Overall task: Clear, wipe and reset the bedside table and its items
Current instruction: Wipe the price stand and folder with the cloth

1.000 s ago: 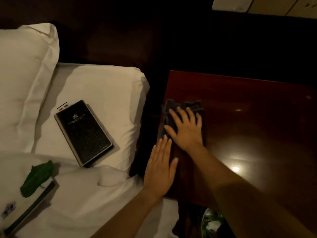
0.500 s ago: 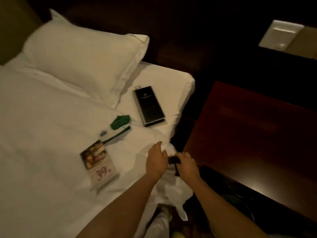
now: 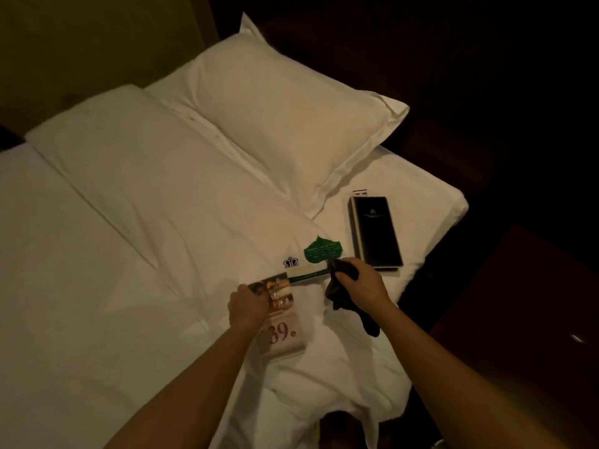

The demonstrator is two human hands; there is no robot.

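Note:
My right hand (image 3: pixel 363 283) is shut on a dark cloth (image 3: pixel 346 299) that hangs down over the white bed (image 3: pixel 129 254). My left hand (image 3: pixel 248 307) rests on the left edge of a printed menu card (image 3: pixel 282 319) marked with a red "39", fingers curled around it. Just beyond lie a green leaf-shaped card (image 3: pixel 322 251) and a white card with a green strip (image 3: pixel 304 273). A black folder (image 3: pixel 376 233) lies on the sheet near the bed's right edge. The dark wooden bedside table (image 3: pixel 525 303) stands at the right, its visible top bare.
Two white pillows (image 3: pixel 285 124) lie at the head of the bed against a dark headboard. A dark gap runs between the bed and the table. The duvet is bunched at the near corner (image 3: pixel 340 384).
My view swung from the table to the bed. My right hand lifted the cloth off the table and carried it over the bed. My left hand moved onto the menu card.

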